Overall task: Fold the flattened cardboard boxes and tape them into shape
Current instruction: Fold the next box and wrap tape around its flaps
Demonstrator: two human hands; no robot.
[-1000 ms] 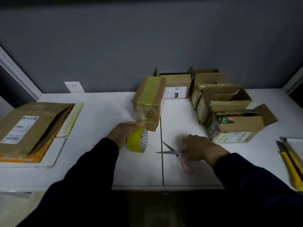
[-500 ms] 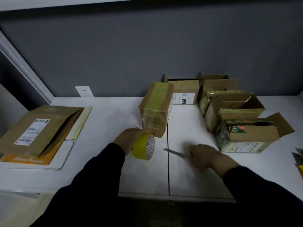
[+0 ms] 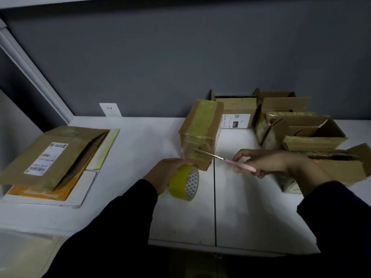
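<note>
My left hand (image 3: 165,173) is curled round the yellow roll of tape (image 3: 183,182). Its clear strip runs up to the front of the small brown cardboard box (image 3: 200,125), which stands mid-bench with tape banded over its top. My right hand (image 3: 269,162) grips the pink-handled scissors (image 3: 239,165), with the blades at the strip. I judge this box one cut from done. Several folded brown boxes (image 3: 301,127) crowd the right of the white bench (image 3: 140,141). The stack of flattened cardboard boxes (image 3: 54,155) at the left is not yet folded.
</note>
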